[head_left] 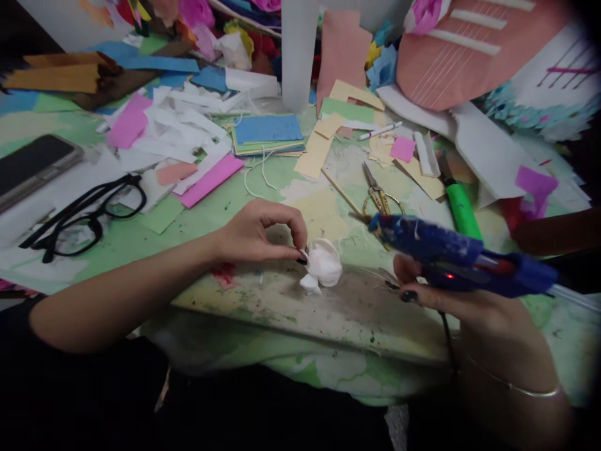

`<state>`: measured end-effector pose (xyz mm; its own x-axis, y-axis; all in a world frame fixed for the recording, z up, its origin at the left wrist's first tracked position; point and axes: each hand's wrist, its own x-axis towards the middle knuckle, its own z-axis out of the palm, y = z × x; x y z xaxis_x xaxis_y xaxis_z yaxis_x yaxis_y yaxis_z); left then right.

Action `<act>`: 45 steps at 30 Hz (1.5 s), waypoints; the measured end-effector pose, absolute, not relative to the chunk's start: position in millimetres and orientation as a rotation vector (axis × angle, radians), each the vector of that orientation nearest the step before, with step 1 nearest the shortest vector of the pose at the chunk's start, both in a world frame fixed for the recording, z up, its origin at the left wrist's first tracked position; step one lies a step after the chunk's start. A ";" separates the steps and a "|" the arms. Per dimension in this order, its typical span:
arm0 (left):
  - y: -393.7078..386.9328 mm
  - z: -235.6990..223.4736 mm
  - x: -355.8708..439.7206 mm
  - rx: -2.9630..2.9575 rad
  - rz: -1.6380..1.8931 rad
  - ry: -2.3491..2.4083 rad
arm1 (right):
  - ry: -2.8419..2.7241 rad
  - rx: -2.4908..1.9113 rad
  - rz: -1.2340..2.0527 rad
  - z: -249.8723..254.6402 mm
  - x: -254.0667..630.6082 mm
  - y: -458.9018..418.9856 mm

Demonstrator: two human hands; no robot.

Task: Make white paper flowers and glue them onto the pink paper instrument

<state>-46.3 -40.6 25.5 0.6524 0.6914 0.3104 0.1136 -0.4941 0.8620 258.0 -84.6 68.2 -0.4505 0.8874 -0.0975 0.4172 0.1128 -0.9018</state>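
Observation:
Between thumb and fingers, my left hand pinches the left edge of a small white paper flower near the front edge of the table. A pointed white flap sticks out below its rounded petals. To the right, my right hand is wrapped round a blue hot glue gun. The gun lies level, its nozzle pointing left above the table and apart from the flower. A small red light glows on its side, and a clear glue stick extends from its back. The gun hides part of my right fingers.
Gold-handled scissors, a thin stick and a green-handled cutter lie beyond the gun. Black glasses and a phone rest at left. White paper strips and a stack of coloured paper cover the back.

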 end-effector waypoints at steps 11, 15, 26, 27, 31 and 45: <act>-41.0 27.0 -42.3 2.140 0.893 0.558 | -1.588 -1.139 1.378 28.0 217.0 -73.0; -41.0 25.5 -41.3 2.192 0.895 0.560 | -1.678 -1.100 1.315 21.5 208.7 -74.5; -48.0 20.9 -34.8 2.115 0.935 0.577 | -1.643 -1.070 1.429 9.2 195.4 -82.2; -48.8 21.0 -34.2 2.117 0.936 0.594 | -1.638 -1.064 1.421 7.5 194.9 -82.6; -51.4 22.2 -30.8 2.128 0.917 0.630 | -1.624 -1.043 1.405 2.9 193.9 -83.8; -50.9 20.1 -29.2 2.126 0.817 0.638 | -1.509 -1.038 1.468 13.6 189.9 -84.4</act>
<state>-29.2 -50.9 20.1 0.6711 0.6571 0.3432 0.1733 -0.5892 0.7892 189.9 -84.4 13.6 -0.3680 0.9298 -0.0118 0.0374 0.0021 -0.9993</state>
